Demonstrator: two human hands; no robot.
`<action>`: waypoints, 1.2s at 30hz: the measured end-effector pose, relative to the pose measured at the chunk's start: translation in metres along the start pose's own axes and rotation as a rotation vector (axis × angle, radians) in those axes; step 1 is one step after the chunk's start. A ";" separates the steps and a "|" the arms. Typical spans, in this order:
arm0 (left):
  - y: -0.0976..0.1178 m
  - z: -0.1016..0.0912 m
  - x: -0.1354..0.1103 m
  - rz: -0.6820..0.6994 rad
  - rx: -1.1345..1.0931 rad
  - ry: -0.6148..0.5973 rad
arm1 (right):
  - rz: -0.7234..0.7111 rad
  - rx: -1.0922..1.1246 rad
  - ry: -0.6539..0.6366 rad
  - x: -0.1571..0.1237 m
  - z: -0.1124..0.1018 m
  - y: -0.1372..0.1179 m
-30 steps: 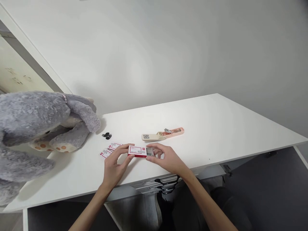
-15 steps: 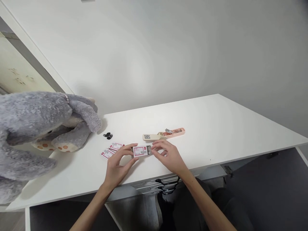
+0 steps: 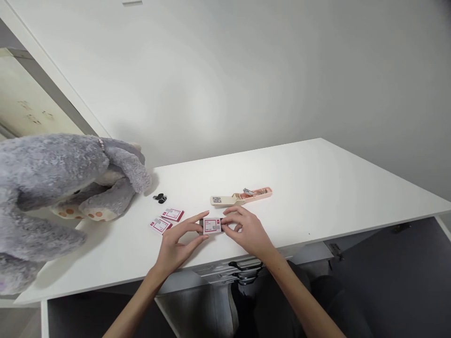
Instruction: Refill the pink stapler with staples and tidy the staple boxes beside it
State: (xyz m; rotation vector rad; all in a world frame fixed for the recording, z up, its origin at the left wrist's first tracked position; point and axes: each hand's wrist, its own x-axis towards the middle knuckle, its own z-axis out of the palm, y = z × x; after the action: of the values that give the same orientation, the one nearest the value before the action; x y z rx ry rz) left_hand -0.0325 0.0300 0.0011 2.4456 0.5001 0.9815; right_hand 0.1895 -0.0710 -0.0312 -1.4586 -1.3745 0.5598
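A small white-and-red staple box [image 3: 212,226] is held just above or on the desk, between my two hands. My left hand [image 3: 178,241] is closed on its left end, thumb below and fingers above. My right hand [image 3: 244,230] pinches the dark inner tray at the right end; the fingertips partly hide it. Behind them lies a cream-and-pink stapler [image 3: 225,201], unfolded, with metal parts showing in its pink half. Two more white-and-red boxes, one nearer [image 3: 160,225] and one farther back [image 3: 172,214], lie left of my left hand.
A big grey plush toy [image 3: 52,164] takes up the desk's left end. A small black-and-silver item [image 3: 160,198] lies beside it. The white desk [image 3: 317,188] meets a wall at the back. Below its front edge are black drawer handles [image 3: 245,266].
Both hands still hold the staple box. It sits slightly farther right and lower in view, and less of the tray shows at its right end. The camera view has shifted slightly.
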 end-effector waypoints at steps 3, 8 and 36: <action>0.001 0.000 0.000 -0.018 0.005 0.004 | -0.001 -0.022 -0.018 -0.001 -0.001 -0.001; 0.002 -0.001 0.001 -0.039 -0.001 -0.004 | -0.006 -0.033 -0.035 -0.001 -0.002 -0.002; -0.003 0.010 0.003 -0.237 -0.359 0.184 | 0.136 0.337 0.062 -0.001 -0.006 -0.009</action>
State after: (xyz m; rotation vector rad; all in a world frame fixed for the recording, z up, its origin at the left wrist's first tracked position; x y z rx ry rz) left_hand -0.0238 0.0311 -0.0060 1.9421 0.6014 1.0937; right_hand 0.1902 -0.0754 -0.0209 -1.2870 -1.0770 0.7862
